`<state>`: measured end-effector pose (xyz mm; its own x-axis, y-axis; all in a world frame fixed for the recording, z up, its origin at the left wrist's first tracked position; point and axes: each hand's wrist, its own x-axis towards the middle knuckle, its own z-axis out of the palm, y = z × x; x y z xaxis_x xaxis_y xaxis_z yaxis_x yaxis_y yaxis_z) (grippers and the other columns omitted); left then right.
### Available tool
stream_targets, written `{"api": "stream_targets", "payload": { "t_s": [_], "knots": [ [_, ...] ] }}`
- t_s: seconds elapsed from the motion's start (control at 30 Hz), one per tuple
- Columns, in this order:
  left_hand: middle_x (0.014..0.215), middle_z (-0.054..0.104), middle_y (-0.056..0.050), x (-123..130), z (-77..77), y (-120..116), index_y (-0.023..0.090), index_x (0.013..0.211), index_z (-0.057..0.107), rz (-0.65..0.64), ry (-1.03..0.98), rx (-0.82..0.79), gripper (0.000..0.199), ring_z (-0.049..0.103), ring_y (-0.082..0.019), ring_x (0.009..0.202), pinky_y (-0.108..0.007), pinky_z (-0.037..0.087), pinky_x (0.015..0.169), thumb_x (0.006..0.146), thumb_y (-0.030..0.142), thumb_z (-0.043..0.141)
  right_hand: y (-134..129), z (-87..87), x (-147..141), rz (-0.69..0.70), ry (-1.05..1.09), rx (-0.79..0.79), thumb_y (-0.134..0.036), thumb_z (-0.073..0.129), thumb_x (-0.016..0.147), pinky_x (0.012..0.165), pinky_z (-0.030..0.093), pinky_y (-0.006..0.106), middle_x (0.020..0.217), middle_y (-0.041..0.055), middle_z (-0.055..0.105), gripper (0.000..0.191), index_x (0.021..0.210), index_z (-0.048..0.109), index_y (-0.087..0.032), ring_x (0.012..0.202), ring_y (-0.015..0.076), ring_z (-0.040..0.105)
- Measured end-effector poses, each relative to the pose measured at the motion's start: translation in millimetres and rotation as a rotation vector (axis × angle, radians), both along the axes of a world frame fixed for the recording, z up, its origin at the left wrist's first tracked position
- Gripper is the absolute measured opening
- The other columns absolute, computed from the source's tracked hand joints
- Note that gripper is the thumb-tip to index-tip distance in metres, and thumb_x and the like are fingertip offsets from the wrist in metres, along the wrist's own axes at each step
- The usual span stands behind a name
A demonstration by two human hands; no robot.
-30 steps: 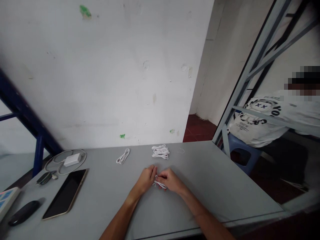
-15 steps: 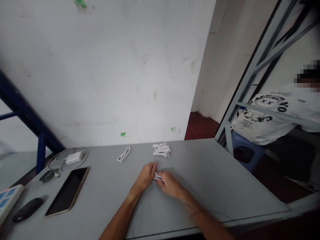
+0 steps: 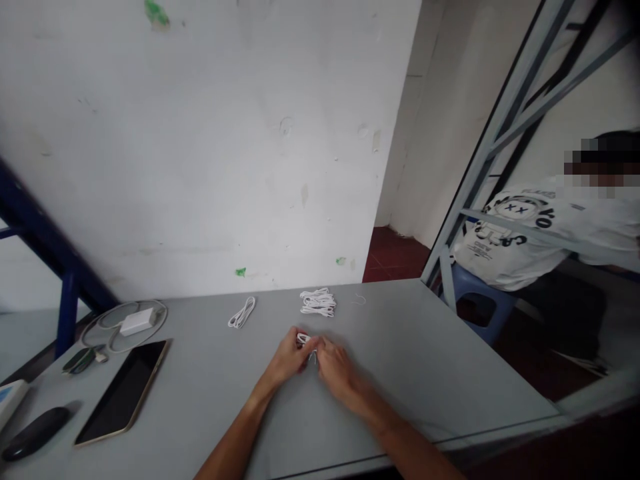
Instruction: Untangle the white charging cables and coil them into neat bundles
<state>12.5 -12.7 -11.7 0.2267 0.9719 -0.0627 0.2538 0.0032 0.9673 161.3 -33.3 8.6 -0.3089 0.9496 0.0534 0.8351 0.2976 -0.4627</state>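
My left hand point(image 3: 291, 353) is closed round a small bundle of white cord point(image 3: 303, 339), its thumb on top. Fingertips of my right hand point(image 3: 336, 365) press together at the right side of this bundle, where thin loose ends hang down; what exactly they pinch is too small to tell. Beyond my hands lies a pile of white cord bundles point(image 3: 319, 303). One single looped white cord point(image 3: 243, 313) rests to its left, and a thin curved strand point(image 3: 359, 299) to its right.
On the grey table point(image 3: 210, 393), at the left, are a tablet point(image 3: 123, 392), a black mouse point(image 3: 36, 433), a white adapter point(image 3: 138, 323) with its cable and a dark green object point(image 3: 79, 359). A white wall stands behind. A person point(image 3: 530, 233) sits at the right beyond a metal frame.
The cord bundle has shifted from between both hands into my left hand, whose thumb now lies over it. My right hand has turned with its fingers further forward. The view has shifted slightly.
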Motion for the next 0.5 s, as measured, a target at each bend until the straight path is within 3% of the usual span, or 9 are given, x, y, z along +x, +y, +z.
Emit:
{"api": "stream_targets", "payload": {
  "t_s": [0.17, 0.27, 0.5],
  "knots": [
    [0.061, 0.058, 0.004, 1, 9.9, -10, 0.018, 0.085, 0.059, -0.141, -0.235, -0.149, 0.053, 0.05, -0.01, 0.046, -0.021, 0.036, 0.042, 0.082, 0.068, 0.072, 3, 4.5, -1, -0.098, -0.056, 0.021, -0.005, 0.05, 0.07, 0.076, 0.047, 0.032, 0.103, 0.0109, 0.066, 0.032, 0.097, 0.057, -0.019, 0.093, 0.0265, 0.064],
    [0.07, 0.064, -0.001, 3, 15.1, -13, 0.016, 0.086, 0.064, -0.136, -0.373, -0.217, 0.05, 0.06, -0.012, 0.058, -0.02, 0.039, 0.046, 0.076, 0.06, 0.083, 4, 3.0, -1, -0.093, -0.027, 0.022, -0.007, 0.054, 0.067, 0.073, 0.047, 0.032, 0.101, 0.0107, 0.066, 0.03, 0.094, 0.057, -0.019, 0.09, 0.0271, 0.064],
    [0.073, 0.068, -0.005, 5, 15.4, -10, 0.012, 0.08, 0.071, -0.11, -0.472, -0.237, 0.042, 0.06, -0.013, 0.064, -0.023, 0.044, 0.058, 0.066, 0.045, 0.093, 2, 0.0, 0, -0.071, 0.031, 0.015, -0.003, 0.053, 0.064, 0.074, 0.045, 0.031, 0.099, 0.0089, 0.065, 0.032, 0.092, 0.054, -0.02, 0.089, 0.0256, 0.063]
  ]
}}
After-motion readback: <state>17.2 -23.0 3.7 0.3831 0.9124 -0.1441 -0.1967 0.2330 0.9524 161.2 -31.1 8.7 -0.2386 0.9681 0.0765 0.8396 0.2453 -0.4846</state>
